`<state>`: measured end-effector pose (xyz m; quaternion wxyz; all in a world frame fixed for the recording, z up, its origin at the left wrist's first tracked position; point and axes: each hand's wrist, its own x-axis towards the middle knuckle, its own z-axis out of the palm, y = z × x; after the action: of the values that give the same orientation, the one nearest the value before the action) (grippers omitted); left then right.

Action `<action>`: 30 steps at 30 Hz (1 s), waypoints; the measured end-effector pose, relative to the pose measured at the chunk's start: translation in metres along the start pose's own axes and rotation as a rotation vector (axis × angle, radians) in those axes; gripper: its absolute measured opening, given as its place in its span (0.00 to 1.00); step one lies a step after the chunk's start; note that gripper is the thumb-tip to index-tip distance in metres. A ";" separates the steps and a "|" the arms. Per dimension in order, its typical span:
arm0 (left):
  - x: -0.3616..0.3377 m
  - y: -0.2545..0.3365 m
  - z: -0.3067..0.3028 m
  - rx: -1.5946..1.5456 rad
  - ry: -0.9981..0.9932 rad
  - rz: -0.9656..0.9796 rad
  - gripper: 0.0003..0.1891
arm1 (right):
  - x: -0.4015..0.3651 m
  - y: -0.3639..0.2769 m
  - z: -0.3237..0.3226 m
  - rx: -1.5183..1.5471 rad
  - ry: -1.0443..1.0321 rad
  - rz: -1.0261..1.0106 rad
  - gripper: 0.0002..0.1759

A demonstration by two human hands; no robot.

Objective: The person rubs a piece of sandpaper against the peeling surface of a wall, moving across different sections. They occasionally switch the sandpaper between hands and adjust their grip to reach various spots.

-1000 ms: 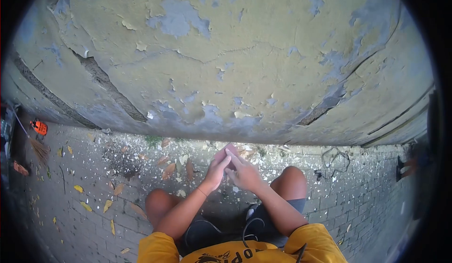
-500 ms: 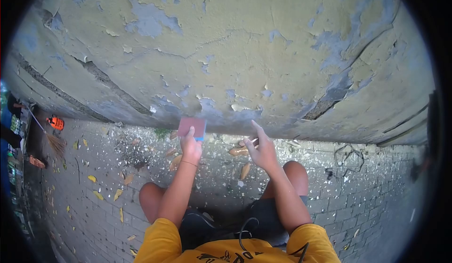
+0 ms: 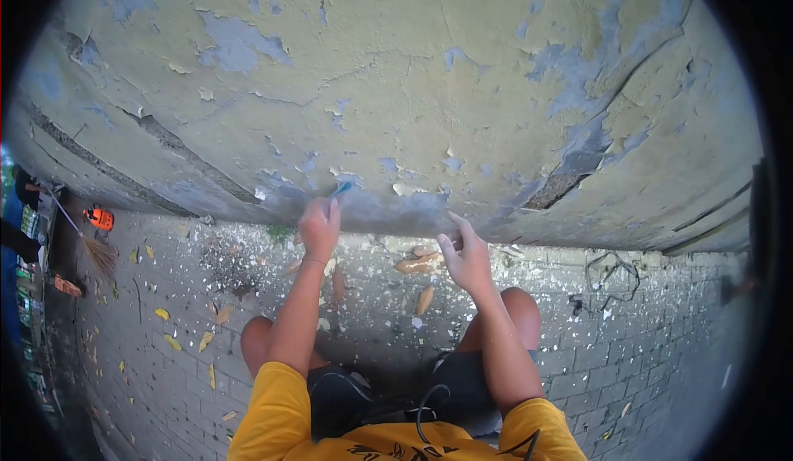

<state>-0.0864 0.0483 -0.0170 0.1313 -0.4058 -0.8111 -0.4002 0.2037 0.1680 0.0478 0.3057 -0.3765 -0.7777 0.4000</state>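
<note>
Peeling yellowish paint with blue-grey patches covers the wall (image 3: pixel 363 89) in front of me. My left hand (image 3: pixel 320 225) is closed around a thin blue tool (image 3: pixel 342 188), seen nearly edge-on, against the low part of the wall. Most of the tool is hidden by my fingers. To the right, my right hand (image 3: pixel 468 254) has its fingers apart near the foot of the wall and holds nothing.
Paint flakes and dry leaves lie on the brick paving (image 3: pixel 529 362). A broom (image 3: pixel 97 250) and an orange object (image 3: pixel 99 217) are at the left, near a partly visible person (image 3: pixel 26 188). A dark cord (image 3: pixel 613 279) lies at the right.
My left hand has moved up and slightly left to the wall, and the pinkish-red face of the blue-edged block it held has turned out of view. My right hand has shifted slightly.
</note>
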 end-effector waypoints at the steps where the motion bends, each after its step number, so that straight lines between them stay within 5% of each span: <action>1: 0.004 -0.020 0.005 -0.056 0.192 -0.282 0.10 | 0.000 -0.001 -0.001 -0.009 -0.015 -0.027 0.26; 4: -0.023 -0.039 0.006 -0.214 0.298 -0.366 0.11 | 0.000 -0.002 -0.003 -0.006 -0.006 -0.037 0.26; 6: -0.045 -0.023 0.008 0.007 0.065 -0.064 0.11 | 0.002 0.002 -0.002 -0.001 -0.012 -0.028 0.26; 7: -0.044 -0.009 0.003 0.012 0.062 -0.064 0.11 | 0.001 0.004 0.001 -0.004 -0.027 -0.018 0.26; 9: -0.038 0.016 -0.006 0.011 -0.457 0.375 0.11 | 0.001 0.002 0.004 0.002 -0.053 -0.013 0.26; 10: -0.029 0.018 -0.006 0.007 -0.456 0.369 0.11 | 0.001 0.001 0.004 0.005 -0.077 -0.011 0.26; 12: -0.001 0.016 -0.005 0.042 -0.135 0.148 0.11 | 0.001 -0.001 0.006 -0.015 -0.092 -0.025 0.26; 14: 0.019 -0.007 -0.003 -0.257 0.381 -0.540 0.10 | 0.000 -0.002 0.008 -0.020 -0.099 -0.037 0.26; 17: -0.006 -0.023 -0.001 -0.399 0.486 -0.450 0.10 | 0.002 0.002 0.007 -0.036 -0.123 -0.036 0.25; 19: -0.024 0.013 -0.012 -0.167 0.160 -0.037 0.12 | 0.002 0.002 0.009 -0.063 -0.124 -0.038 0.25; 21: -0.033 0.042 -0.013 -0.209 -0.210 0.211 0.14 | 0.005 -0.001 0.011 -0.027 -0.105 -0.029 0.25; 22: -0.038 0.048 -0.003 -0.212 -0.216 0.206 0.14 | 0.006 -0.001 0.009 0.000 -0.081 -0.030 0.25; 24: -0.037 0.053 0.026 -0.298 -0.259 -0.358 0.13 | 0.009 0.000 0.007 -0.017 -0.020 -0.038 0.25; 26: -0.041 0.059 0.049 -0.492 -0.228 -0.530 0.11 | 0.011 0.006 0.002 0.025 0.068 0.064 0.23; 28: -0.050 0.080 0.066 -0.941 -0.011 -1.107 0.12 | 0.013 0.011 -0.003 0.035 0.094 0.095 0.23; 30: -0.053 0.093 0.080 -0.969 -0.006 -1.131 0.14 | 0.009 0.015 -0.003 0.051 0.097 0.137 0.23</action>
<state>0.0275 0.1118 -0.0465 -0.2906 0.0599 -0.6292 -0.7184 0.2067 0.1827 0.0382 0.3244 -0.4398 -0.7239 0.4210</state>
